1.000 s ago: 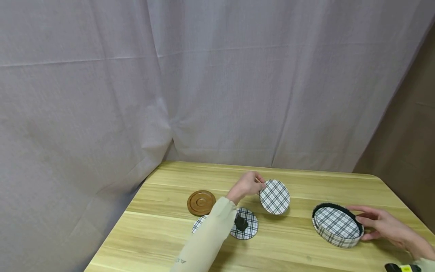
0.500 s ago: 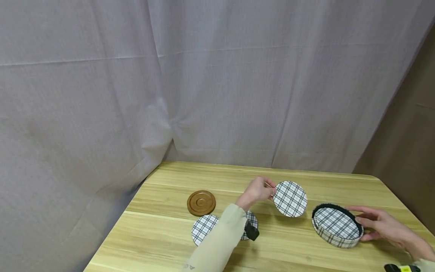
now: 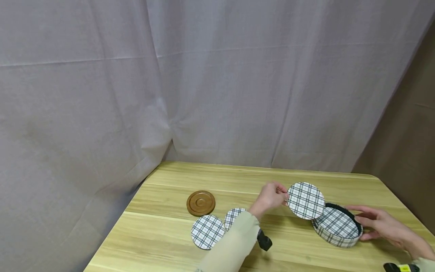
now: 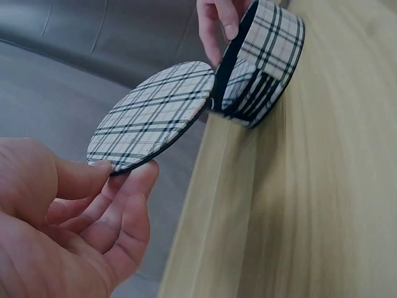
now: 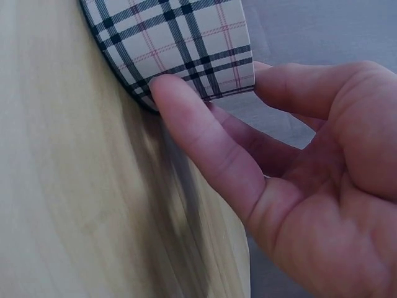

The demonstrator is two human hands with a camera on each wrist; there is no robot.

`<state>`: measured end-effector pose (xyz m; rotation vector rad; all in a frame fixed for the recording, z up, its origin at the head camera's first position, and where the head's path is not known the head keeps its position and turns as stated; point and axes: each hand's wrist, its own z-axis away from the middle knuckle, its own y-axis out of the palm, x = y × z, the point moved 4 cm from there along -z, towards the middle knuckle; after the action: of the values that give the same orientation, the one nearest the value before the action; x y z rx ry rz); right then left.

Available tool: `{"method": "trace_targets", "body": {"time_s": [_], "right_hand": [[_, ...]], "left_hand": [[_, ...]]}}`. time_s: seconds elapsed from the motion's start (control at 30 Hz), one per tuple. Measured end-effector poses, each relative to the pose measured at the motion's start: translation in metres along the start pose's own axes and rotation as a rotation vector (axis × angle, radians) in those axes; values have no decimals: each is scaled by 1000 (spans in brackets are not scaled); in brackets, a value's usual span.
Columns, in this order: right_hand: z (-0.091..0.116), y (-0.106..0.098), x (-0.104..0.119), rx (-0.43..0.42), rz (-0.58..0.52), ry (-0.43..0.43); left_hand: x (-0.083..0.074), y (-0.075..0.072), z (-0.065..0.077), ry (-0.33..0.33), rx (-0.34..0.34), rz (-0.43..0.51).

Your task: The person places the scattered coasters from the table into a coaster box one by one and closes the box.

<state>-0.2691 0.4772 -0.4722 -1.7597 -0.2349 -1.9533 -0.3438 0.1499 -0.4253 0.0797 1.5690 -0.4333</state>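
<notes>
My left hand [image 3: 270, 197] pinches a round plaid coaster [image 3: 306, 200] by its edge, thumb on top and fingers beneath. In the left wrist view the coaster [image 4: 152, 118] is tilted, its far edge at the mouth of a round plaid coaster holder [image 4: 279, 40]; whether they touch I cannot tell. That holder [image 3: 331, 237] has a dark fuzzy inner rim, with a plaid surface visible inside. My right hand [image 3: 382, 226] holds its right side. Close up, one finger of the right hand [image 5: 298, 167] lies along the outer wall [image 5: 180, 46] and the thumb reaches the rim.
Two more plaid coasters, one [image 3: 207, 231] fully visible and one [image 3: 233, 216] partly behind the left sleeve [image 3: 234, 241], lie on the wooden table [image 3: 149, 226]. Behind them is a round brown wooden disc [image 3: 201, 203]. A grey curtain [image 3: 221, 94] hangs beyond the table's back edge.
My left hand has carried the coaster rightward, from mid-table to the left edge of the holder, uncovering the coaster on the table at left. The right hand and holder stay in place.
</notes>
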Motion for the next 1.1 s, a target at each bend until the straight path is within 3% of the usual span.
{"method": "trace_targets", "body": {"time_s": [0.3, 0.8, 1.1], "right_hand": [[1, 0, -1, -23, 17, 32], [-2, 2, 4, 7, 0, -10], [0, -1, 1, -13, 1, 11]], "left_hand": [[2, 23, 5, -3, -9, 19], [10, 54, 6, -49, -9, 159], [9, 80, 9, -86, -46, 132]]}}
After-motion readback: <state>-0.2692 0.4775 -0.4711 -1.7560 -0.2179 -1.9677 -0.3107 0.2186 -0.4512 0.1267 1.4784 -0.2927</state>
